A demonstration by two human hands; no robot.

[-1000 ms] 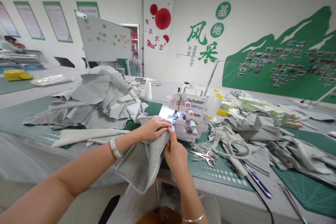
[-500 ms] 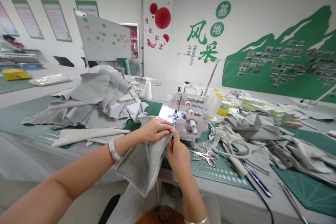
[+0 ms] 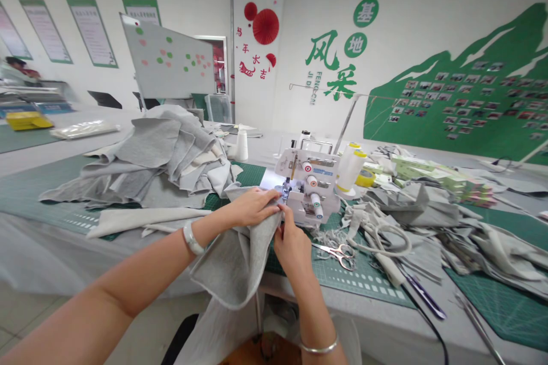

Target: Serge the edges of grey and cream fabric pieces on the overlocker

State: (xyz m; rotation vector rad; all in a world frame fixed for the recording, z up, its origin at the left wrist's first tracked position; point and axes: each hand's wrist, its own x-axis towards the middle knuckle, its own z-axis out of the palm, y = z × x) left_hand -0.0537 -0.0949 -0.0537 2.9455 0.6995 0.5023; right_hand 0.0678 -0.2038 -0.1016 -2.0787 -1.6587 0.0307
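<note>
A white overlock sewing machine (image 3: 306,182) stands on the table, its lamp lit by the needle. Grey fabric (image 3: 240,265) runs from the presser foot area down over the table's front edge. My left hand (image 3: 256,206) lies on top of the fabric just left of the foot, fingers stretched out and pressing lightly. Close in front of the machine, my right hand (image 3: 292,244) pinches the fabric's edge between thumb and fingers. Small scissors (image 3: 340,252) with the handles to the right rest beside my right hand, near a tuft of trimmed threads (image 3: 331,236).
Left of the machine rises a heap of grey fabric pieces (image 3: 158,154), with a white thread cone (image 3: 242,144) behind. Fabric scraps (image 3: 411,211) crowd the right side. Purple-handled snips (image 3: 423,296) and metal tweezers (image 3: 479,325) lie near the front edge. A person (image 3: 19,73) sits far left.
The fabric's hanging corner has risen a little as the cloth shifts toward the machine. Both hands keep nearly the same place; the view has turned slightly.
</note>
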